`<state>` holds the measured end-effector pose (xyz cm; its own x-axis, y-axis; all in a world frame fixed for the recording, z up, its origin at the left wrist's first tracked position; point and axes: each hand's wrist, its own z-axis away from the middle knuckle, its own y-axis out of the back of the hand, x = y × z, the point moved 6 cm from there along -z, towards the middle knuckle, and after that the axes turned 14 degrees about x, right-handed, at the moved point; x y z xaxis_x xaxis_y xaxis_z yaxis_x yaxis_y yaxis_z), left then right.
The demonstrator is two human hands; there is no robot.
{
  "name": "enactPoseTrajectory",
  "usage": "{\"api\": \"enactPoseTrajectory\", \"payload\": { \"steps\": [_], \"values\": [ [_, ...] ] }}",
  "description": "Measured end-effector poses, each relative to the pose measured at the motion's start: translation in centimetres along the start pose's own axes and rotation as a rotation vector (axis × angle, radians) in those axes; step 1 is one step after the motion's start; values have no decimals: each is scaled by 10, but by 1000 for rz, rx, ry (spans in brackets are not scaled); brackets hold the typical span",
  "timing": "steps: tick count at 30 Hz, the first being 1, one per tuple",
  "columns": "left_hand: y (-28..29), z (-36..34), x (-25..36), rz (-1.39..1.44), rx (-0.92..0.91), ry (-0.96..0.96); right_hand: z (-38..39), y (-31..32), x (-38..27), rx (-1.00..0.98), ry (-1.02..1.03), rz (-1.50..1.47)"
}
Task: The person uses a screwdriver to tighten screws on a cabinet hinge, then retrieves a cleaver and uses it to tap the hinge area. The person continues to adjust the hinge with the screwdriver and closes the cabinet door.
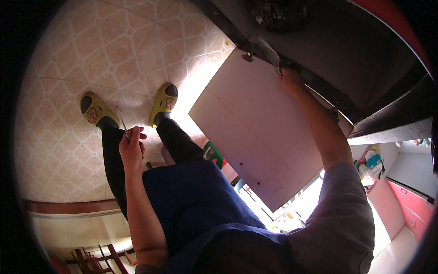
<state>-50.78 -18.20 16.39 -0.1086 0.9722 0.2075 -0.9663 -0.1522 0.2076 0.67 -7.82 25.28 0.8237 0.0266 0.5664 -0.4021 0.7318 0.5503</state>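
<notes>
My left hand [133,142] is closed on a slim metal tool [124,123], whose pointed end reaches up toward the floor tiles between my feet. My right hand [289,80] is raised to the inner edge of an open pale cabinet door [246,128], beside a metal piece [269,51]; its fingers are curled, and what exactly they grip is too dark to make out. A hinge [247,56] shows at the door's upper left corner, and another fitting [334,114] is partly hidden behind my forearm.
The dark cabinet interior [351,68] opens above the door, with a dark object [276,13] inside. Tiled floor [68,59] lies around my yellow clogs [162,102]. At the right are pink cabinets [406,205] and hanging bags [369,169]; wooden furniture [114,260] stands at lower left.
</notes>
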Motion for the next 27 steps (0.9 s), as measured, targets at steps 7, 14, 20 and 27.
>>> {"api": "enactPoseTrajectory", "payload": {
  "steps": [7, 14, 20, 27],
  "values": [
    [-1, 1, -1, 17, -16, -16, -3, -6, 0, 57, -58, -113],
    [0, 0, 2, 11, -16, -18, -2, -1, 2, -68, -139, -62],
    [0, 0, 0, 16, -19, 1, -4, 0, -3, 60, -93, -135],
    [-1, -3, 4, -3, -23, 8, -3, -4, -9, -68, -70, -45]
  ]
}}
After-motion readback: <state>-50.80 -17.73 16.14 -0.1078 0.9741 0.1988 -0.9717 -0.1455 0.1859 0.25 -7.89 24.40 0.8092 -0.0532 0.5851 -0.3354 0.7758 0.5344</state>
